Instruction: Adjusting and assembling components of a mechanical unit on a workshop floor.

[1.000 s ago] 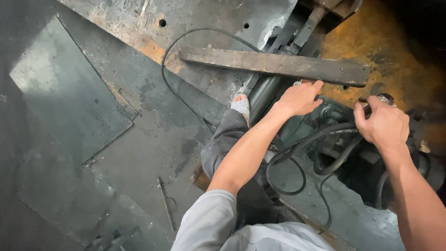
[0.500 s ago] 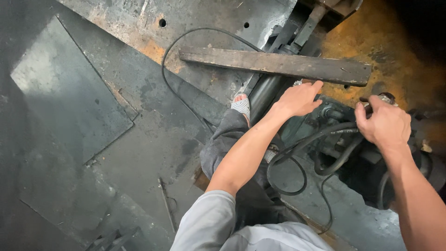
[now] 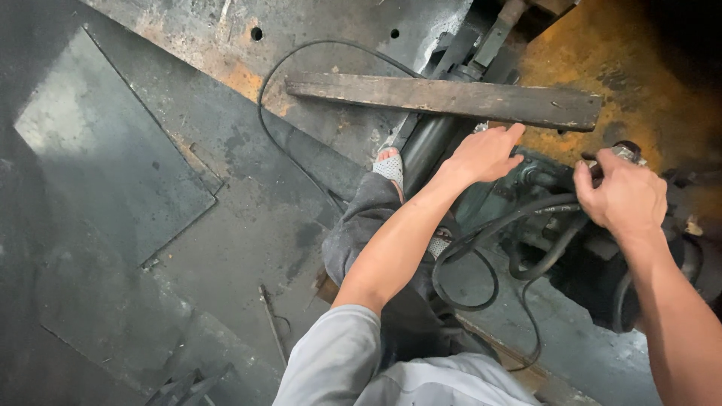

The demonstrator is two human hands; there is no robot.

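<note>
My left hand (image 3: 487, 154) rests with its fingers spread on the dark greasy machine housing (image 3: 541, 177), just below a weathered wooden plank (image 3: 444, 98). To the right, my right hand (image 3: 623, 197) is closed around a small metal fitting (image 3: 623, 153) on top of the machine, its fingers curled over it. Thick black hoses (image 3: 526, 218) loop under both hands. A grey steel cylinder rod (image 3: 425, 146) runs from the machine up toward the top of the view.
My foot in a pale sandal (image 3: 389, 167) stands on the steel floor beside the rod. A thin black cable (image 3: 286, 90) curves across the stained floor plates (image 3: 113, 158). A rusty yellow surface (image 3: 602, 53) lies at the upper right. A thin metal rod (image 3: 272, 323) lies near my knee.
Both hands have barely shifted; my left hand has settled slightly lower on the housing. My right hand keeps its grip on the fitting.
</note>
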